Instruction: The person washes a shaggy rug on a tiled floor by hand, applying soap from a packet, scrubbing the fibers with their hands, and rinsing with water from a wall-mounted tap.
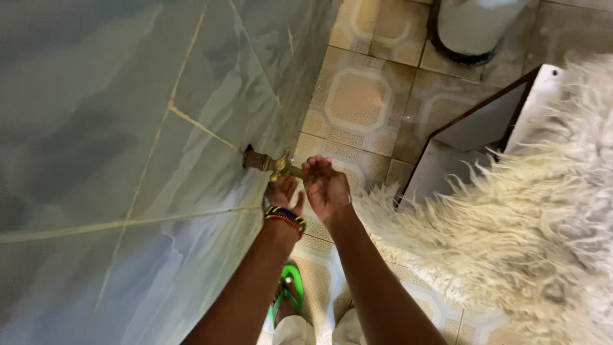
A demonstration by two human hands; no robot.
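1. Low on the grey marbled tile wall (115, 128), in the head view, a small brass tap (271, 163) with a dark rusty base juts out sideways over the patterned beige floor tiles (357, 96).
2. Being metal and fixed into the wall, the tap looks rigid and hard, probably wet and a little slippery; its handle near the spout end seems the natural place to grip, though the handle's shape is too small to make out.
3. The right hand (327, 185) sits at the outer end of the tap, back of the hand up, fingers (317, 165) curled loosely round or against the spout; whether they truly clamp it I cannot tell.
4. The left hand (282, 191) lies just under the tap, palm turned upward and fingers spread open, holding nothing; a beaded wristband (285, 218) in blue, yellow and red circles its wrist.
5. Both forearms reach forward and down from the bottom edge, close together, wrists nearly touching.
6. Just beside the arms on the right, a shaggy cream fleece rug (511, 223) hangs or lies; a green flip-flop sandal (290, 287) shows below, and a round white container (472, 25) stands further off.
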